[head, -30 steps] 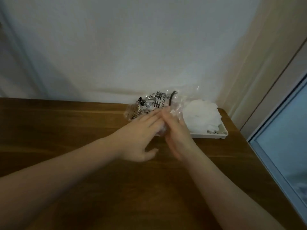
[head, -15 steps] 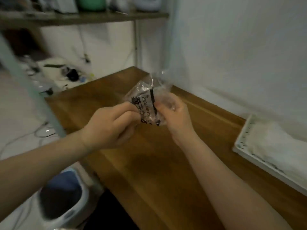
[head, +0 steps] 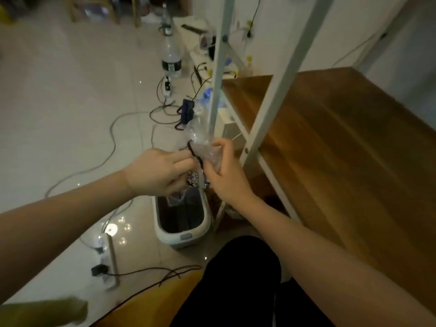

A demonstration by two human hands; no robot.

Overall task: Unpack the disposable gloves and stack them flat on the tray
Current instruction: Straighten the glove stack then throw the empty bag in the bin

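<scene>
1. Both hands are off the wooden table (head: 342,142) now and hold the crumpled clear wrapper (head: 204,151) out over the floor, directly above the open bin (head: 182,217). A second ago the same wrapper lay on the table beside the tray; half a second ago it was lifted over the table edge with the tray at the far right of the view.

2. Only one view exists, the head camera, and it has swung left with the hands, so the tray and the stacked gloves are no longer in sight. Where they lie now cannot be told from this picture.

3. Closed on the wrapper, the left hand (head: 157,172) pinches its lower printed part from the side away from the table.

4. Closed on it too, the right hand (head: 225,175) grips the upper part, thumb and fingers pressed on the plastic, on the side nearer the table.

5. Judged from this, the unpacking looks finished and the wrapper seems empty, though the blur leaves that unsure. Its place right over the bin suggests it is about to be thrown away.

6. Beyond the bin, cables (head: 113,138) and a bottle (head: 171,60) lie on the floor.
</scene>
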